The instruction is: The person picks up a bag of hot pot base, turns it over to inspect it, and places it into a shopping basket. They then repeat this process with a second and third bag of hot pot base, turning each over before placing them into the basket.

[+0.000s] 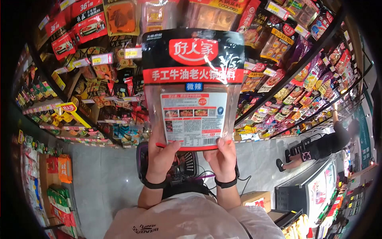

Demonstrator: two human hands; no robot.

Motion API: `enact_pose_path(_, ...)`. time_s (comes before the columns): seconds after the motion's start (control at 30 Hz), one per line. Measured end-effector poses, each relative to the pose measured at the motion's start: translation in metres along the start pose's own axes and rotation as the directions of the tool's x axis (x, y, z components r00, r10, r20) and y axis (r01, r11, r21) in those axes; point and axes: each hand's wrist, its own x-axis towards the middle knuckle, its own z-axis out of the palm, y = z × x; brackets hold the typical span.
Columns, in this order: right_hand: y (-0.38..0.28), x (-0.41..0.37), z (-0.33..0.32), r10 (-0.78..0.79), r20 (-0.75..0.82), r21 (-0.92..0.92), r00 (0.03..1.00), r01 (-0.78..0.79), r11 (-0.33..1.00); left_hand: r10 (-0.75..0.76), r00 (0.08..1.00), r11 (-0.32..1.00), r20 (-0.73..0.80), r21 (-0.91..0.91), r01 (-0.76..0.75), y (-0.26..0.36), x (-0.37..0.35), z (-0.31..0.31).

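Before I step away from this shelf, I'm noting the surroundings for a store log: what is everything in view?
Pouch: one, black, red and clear, in both hands
Shelf packets: many, multicoloured, ahead and both sides
Price labels: many, mostly white, shelf edges
Sign: one, yellow and red, left shelving
Orange packet: one, lower left
Slatted basket: at least one, dark, below the hands
Other person: one, dark clothes, right
Display case: one, grey, lower right
Cardboard box: one, brown, left of the case
Floor: grey tiles
Wristbands: two, black, one per wrist
Left hand, right hand: pouch's lower corners
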Motion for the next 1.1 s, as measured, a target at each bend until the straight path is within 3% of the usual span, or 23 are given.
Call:
enact_pose_path(0.13,0.001,0.0,0.005,-0.019,-0.114,-0.154,0.993,0.001,0.988,-0.032,0.996,0.999,-0.088,-0.015,0.031,0.002,-0.005,0.003)
enact_pose_path(0.3,0.006,0.002,0.002,-0.013,-0.124,-0.114,0.992,-0.001,0.993,-0.064,0.994,0.998,-0.094,-0.004,0.064,-0.002,-0.003,-0.003)
enact_pose_path(0.4,0.007,0.001,0.002,0.017,-0.122,-0.078,0.992,-0.027,0.997,-0.118,0.989,0.984,-0.092,-0.144,0.104,0.003,-0.003,0.0)
enact_pose_path(1.1,0.016,0.01,0.007,0.024,-0.14,-0.109,0.99,-0.039,0.993,-0.053,0.989,0.995,-0.14,-0.093,0.04,0.0,0.0,-0.012)
